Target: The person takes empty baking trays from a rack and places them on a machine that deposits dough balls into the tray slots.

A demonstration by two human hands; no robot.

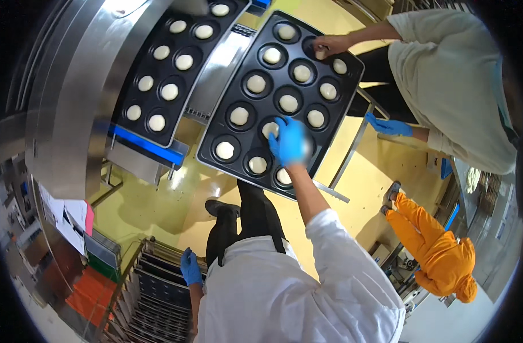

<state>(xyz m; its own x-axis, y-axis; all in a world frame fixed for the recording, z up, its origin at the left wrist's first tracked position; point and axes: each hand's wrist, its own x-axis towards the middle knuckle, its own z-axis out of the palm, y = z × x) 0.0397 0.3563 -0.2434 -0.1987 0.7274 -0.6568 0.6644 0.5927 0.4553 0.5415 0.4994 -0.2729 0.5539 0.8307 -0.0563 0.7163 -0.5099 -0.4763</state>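
A black baking tray (248, 141) with round hollows lies in front of me, a pale round dough piece in most of them. My right hand (290, 143), in a blue glove, reaches over its near part. Its thumb and fingers close around the sides of a dough piece (271, 130) in one hollow. The glove hides part of that piece and blurs toward the wrist. My left hand (191, 267), also gloved in blue, hangs low at my side beside a rack, empty, with its fingers loosely apart.
Across the tray, a co-worker's hand (333, 44) touches another dough piece; their blue-gloved hand (390, 125) hangs lower. A second filled tray (165, 72) lies by a steel machine (73, 108) on the left. A tray rack (158, 297) stands beside me; a person in orange (441, 254) is at right.
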